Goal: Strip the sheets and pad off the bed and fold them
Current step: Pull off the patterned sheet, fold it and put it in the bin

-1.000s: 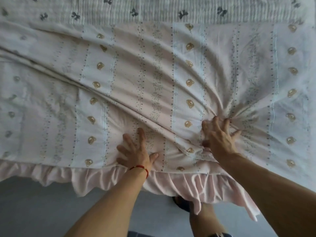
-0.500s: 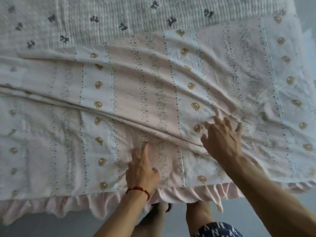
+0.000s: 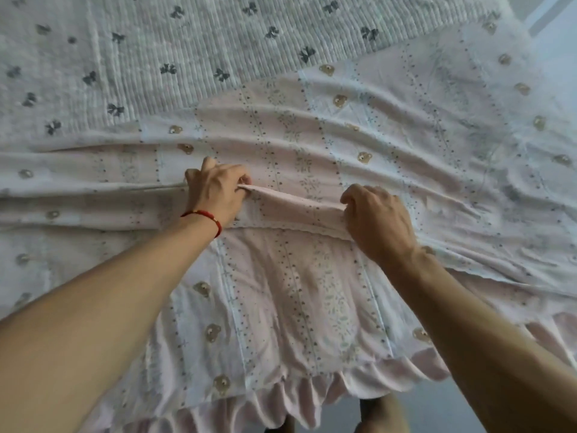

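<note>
A pale pink sheet (image 3: 312, 292) with dotted stripes, small bear motifs and a ruffled hem lies rumpled across the bed, its hem hanging over the near edge. Beyond it shows a white quilted pad (image 3: 187, 51) printed with dark bows. My left hand (image 3: 215, 192), a red string on its wrist, pinches a raised fold of the sheet. My right hand (image 3: 377, 220) grips the same fold further right. The fold is stretched taut between the two hands.
The grey floor (image 3: 437, 410) runs along the bed's near edge, where my feet (image 3: 377, 414) show below the ruffle. At the top right, past the bed's corner, is a pale floor or wall strip (image 3: 555, 23).
Both hands have moved further onto the bed and gone from flat, spread fingers on the sheet to pinching a raised fold between them. More of the quilted pad is uncovered.
</note>
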